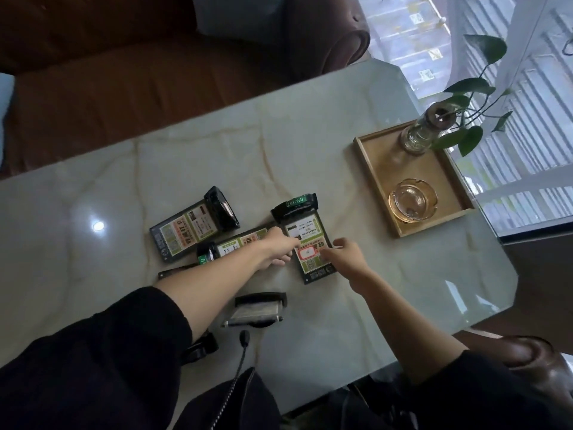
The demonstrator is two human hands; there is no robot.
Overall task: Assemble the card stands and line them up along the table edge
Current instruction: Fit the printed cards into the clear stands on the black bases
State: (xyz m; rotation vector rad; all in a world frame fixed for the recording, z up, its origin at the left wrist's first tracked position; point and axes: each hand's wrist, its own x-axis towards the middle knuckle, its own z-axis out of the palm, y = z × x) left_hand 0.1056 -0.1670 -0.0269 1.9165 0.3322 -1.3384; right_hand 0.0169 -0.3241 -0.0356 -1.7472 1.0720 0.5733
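Several black card stands with green and white printed cards lie flat on the marble table [310,144]. One card stand [310,243] lies in the middle with its black base [296,206] at the far end. My left hand [276,246] rests its fingers on that card's left edge. My right hand [347,254] touches its right edge. A second stand [189,226] lies to the left, and a third [235,243] is partly hidden under my left forearm. A loose black base with a clear panel [257,310] lies nearer me.
A wooden tray [372,178] at the right holds a glass ashtray [412,198] and a glass vase with a green plant [424,131]. A brown sofa [124,66] stands beyond the far table edge. Another black piece [201,347] lies near the front edge.
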